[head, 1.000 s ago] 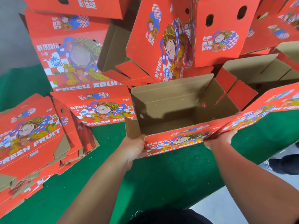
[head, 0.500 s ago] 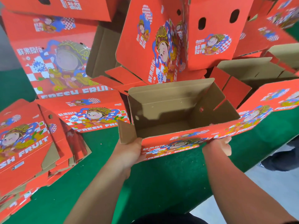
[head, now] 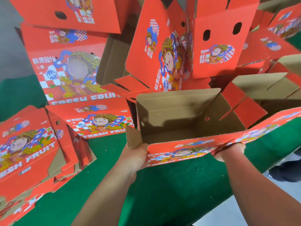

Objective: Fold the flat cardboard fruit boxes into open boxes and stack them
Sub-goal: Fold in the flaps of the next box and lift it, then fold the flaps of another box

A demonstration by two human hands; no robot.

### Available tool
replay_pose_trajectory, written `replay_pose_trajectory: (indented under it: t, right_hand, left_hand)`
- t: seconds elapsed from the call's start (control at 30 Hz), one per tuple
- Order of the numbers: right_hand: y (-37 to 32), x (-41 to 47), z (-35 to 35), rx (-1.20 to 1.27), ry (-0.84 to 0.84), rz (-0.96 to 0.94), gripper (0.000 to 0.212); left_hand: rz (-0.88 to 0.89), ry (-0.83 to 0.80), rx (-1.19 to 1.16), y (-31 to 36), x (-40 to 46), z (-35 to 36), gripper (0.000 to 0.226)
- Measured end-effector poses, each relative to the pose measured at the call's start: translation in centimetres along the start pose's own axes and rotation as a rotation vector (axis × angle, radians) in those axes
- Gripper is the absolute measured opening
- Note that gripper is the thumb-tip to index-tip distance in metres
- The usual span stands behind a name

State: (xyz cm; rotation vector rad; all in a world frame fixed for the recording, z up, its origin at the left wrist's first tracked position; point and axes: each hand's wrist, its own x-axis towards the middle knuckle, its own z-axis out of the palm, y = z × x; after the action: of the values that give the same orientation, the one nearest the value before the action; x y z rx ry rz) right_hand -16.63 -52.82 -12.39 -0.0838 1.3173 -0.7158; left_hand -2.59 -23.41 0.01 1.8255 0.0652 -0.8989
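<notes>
An opened box (head: 187,124) is being held over the green table (head: 162,185), near the folded boxes (head: 203,46) heaped behind. It is being gripped at its near wall by the left hand (head: 136,157) and right hand (head: 228,151). Stacking appears pending. Flat boxes (head: 32,152) are lying piled left, awaiting folding. Grey floor (head: 228,214) is showing below.

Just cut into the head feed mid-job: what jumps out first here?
The open box at centre, brown inside showing, held at its near red wall by the left hand and right hand. Behind it rises a jumble of folded red boxes printed with a cartoon figure. At left, a pile of flat boxes lies on the green table.
</notes>
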Motion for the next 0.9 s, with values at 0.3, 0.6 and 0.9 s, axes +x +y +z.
replay_pose_trajectory:
  t: [0.3, 0.6, 0.9]
  right_hand:
    - [6.2, -0.8, -1.2, -0.398, 0.161, -0.156, 0.038]
    - [20.8, -7.5, -5.0, -1.143, -0.399, -0.281, 0.012]
    - [27.8, -12.7, -4.1, -1.233, -0.654, -0.055, 0.016]
  left_hand:
    - [-0.094, -0.119, -0.41, -1.3, 1.5, 0.5, 0.042]
    - [-0.073, -0.056, -0.159, -8.2, 1.9, -3.0, 0.03]
    - [-0.187, 0.117, -0.257, -14.3, 0.6, -9.0, 0.015]
